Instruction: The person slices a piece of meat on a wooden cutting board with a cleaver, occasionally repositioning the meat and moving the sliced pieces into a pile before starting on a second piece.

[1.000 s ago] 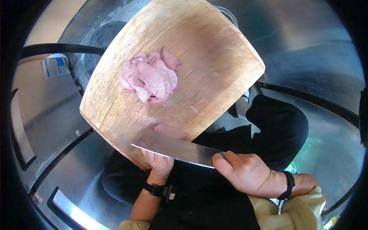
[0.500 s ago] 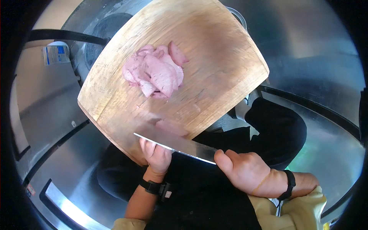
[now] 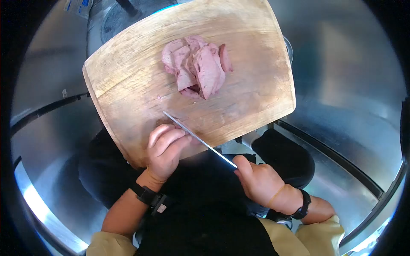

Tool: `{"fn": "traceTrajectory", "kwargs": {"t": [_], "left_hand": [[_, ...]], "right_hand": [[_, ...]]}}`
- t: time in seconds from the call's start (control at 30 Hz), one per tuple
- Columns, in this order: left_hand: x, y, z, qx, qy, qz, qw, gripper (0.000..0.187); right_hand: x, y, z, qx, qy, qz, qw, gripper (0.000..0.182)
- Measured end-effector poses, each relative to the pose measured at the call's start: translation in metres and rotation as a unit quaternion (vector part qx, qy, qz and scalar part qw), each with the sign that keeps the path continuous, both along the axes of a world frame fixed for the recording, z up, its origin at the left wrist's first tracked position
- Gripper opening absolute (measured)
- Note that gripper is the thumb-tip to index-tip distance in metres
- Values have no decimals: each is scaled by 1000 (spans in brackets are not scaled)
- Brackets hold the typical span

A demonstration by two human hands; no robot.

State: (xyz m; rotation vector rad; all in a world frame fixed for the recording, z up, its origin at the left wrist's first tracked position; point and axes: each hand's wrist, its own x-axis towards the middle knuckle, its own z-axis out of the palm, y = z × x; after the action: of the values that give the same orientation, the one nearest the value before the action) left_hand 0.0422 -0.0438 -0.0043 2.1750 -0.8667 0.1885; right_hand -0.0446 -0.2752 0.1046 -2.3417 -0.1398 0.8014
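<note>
My right hand (image 3: 264,184) grips the handle end of a kitchen knife (image 3: 198,138), whose blade is seen nearly edge-on. The blade slants up and left over the near edge of a wooden cutting board (image 3: 124,81). Just left of the blade, the fingers of my left hand (image 3: 164,149) are curled down on the board. They press on a pink piece of meat (image 3: 194,141), mostly hidden by the fingers and blade. Beyond the knife lies a pile of pale pink meat slices (image 3: 198,66), with one slice leaning at its right side.
Shiny metal panels (image 3: 341,64) surround the board on both sides. A dark round surface (image 3: 117,25) shows behind its far left edge, and a rim of a clear round vessel (image 3: 289,50) pokes out at the right. My dark-clothed knee (image 3: 284,155) is below the board.
The blade has turned from showing its flat side to nearly edge-on. My left hand has come out from under the blade onto the board. The view has shifted, so the board appears rotated.
</note>
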Motion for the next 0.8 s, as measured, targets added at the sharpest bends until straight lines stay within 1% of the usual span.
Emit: {"fn": "traceTrajectory", "kwargs": {"t": [0.2,0.4,0.5,0.6,0.7,0.73,0.8], "left_hand": [[-1,0,0,-17,14,4,1000,21],[-2,0,0,-16,10,-1,1000,21],[-2,0,2,-22,11,-2,1000,21],[-5,0,5,-23,-3,5,1000,21],[-9,1,6,-33,3,15,999,21],[-10,1,5,-38,-4,17,999,23],[-12,2,5,-31,-16,22,999,23]], "right_hand": [[7,8,-8,-7,-11,-9,1000,22],[20,22,-16,-47,16,26,998,23],[15,30,-28,-55,-26,12,998,20],[11,42,-28,-96,-61,4,993,17],[11,52,-27,-107,-69,-22,992,22],[10,56,-30,-114,-96,-29,988,18],[11,61,-28,-144,-115,-26,983,17]]}}
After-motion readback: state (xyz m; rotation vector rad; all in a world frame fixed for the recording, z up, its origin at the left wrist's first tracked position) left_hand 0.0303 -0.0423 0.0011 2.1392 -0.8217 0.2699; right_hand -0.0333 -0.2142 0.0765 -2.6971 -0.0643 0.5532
